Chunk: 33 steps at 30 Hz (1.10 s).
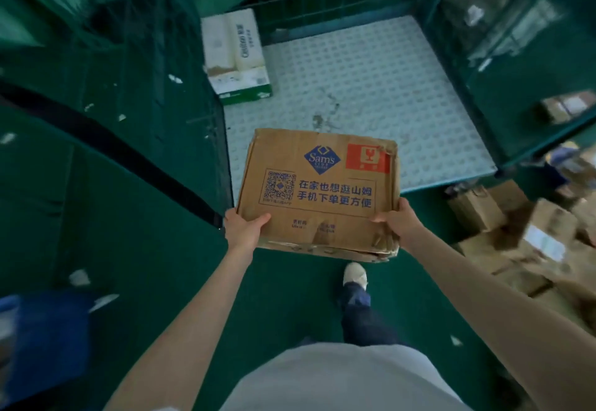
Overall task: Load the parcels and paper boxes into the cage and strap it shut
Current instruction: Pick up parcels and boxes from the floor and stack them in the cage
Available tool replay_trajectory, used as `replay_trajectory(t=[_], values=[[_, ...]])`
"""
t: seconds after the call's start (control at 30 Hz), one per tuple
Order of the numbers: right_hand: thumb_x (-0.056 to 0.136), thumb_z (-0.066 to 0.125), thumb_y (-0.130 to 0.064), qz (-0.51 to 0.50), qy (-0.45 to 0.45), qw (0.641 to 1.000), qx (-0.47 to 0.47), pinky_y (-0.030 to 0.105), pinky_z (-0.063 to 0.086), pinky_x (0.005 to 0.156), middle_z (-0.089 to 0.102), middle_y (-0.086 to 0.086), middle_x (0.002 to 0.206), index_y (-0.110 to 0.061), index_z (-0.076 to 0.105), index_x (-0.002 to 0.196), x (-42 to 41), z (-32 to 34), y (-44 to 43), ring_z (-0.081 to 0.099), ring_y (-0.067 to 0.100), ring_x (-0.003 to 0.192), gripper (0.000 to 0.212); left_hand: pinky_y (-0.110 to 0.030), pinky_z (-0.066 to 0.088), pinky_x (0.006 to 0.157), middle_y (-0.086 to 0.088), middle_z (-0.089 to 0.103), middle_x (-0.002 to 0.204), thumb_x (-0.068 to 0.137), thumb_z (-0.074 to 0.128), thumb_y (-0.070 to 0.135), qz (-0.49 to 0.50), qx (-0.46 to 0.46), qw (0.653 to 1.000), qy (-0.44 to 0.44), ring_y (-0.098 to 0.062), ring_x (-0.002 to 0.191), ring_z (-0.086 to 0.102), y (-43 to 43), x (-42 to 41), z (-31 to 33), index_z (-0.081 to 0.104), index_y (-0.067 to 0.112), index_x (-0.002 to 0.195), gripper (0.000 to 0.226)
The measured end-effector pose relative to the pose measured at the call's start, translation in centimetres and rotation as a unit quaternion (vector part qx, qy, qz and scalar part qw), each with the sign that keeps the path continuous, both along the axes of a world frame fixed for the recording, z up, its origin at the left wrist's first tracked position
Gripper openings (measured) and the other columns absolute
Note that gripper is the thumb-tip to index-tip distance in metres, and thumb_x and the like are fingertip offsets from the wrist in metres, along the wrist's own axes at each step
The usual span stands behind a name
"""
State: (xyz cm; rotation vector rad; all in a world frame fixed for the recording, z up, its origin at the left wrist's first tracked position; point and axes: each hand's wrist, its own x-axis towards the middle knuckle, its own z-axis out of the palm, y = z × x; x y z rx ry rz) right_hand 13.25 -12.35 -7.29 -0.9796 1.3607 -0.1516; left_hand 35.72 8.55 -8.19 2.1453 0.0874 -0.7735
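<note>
Dim greenish light, soft shadows, wide-angle bending at edges, motion blur on outer areas, centre sharp

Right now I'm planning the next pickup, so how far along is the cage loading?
Early. One white carton already sits at the back left of the cage floor. Both hands, left hand and right hand, hold the brown box at its front edge. More parcels wait on the right; strapping is not done.

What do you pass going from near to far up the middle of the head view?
White shoe → Sam's Club cardboard box held by left hand and right hand → grey studded cage floor → green cage wall.
</note>
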Motion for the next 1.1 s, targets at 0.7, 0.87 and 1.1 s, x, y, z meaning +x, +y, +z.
replay_trajectory(t=[0.7,0.87,1.1], values=[[0.083,0.068,0.005,0.146,0.077,0.986,0.02,0.05,0.049,0.096,0.057,0.008,0.121,-0.011,0.043,0.13,17.9,-2.6,-19.2,0.054,0.03,0.109,0.056,-0.046,0.044,0.104,-0.016,0.052,0.138,0.104,0.046,0.028,0.182,0.044,0.982,0.034,-0.035,0.122,0.052,-13.7,11.2,-3.5,0.043,0.007,0.141,0.042],[0.084,0.067,0.001,0.138,0.114,0.984,0.023,0.053,0.049,0.098,0.056,0.011,0.128,-0.012,0.041,0.135,24.2,-3.9,-21.5,0.055,0.033,0.114,0.059,-0.053,0.052,0.095,-0.014,0.056,0.124,0.103,0.05,0.023,0.21,0.042,0.971,0.106,-0.029,0.103,0.055,-15.8,18.5,-4.9,0.051,0.006,0.13,0.032],[0.09,0.066,-0.008,0.175,0.133,0.976,-0.011,0.04,0.047,0.095,0.052,0.012,0.137,-0.012,0.035,0.149,33.0,-5.3,-25.9,0.054,0.028,0.112,0.066,-0.049,0.058,0.085,-0.008,0.056,0.118,0.103,0.051,0.023,0.214,0.066,0.962,0.156,-0.041,0.1,0.066,-17.9,24.6,-7.4,0.057,0.003,0.127,0.032]])
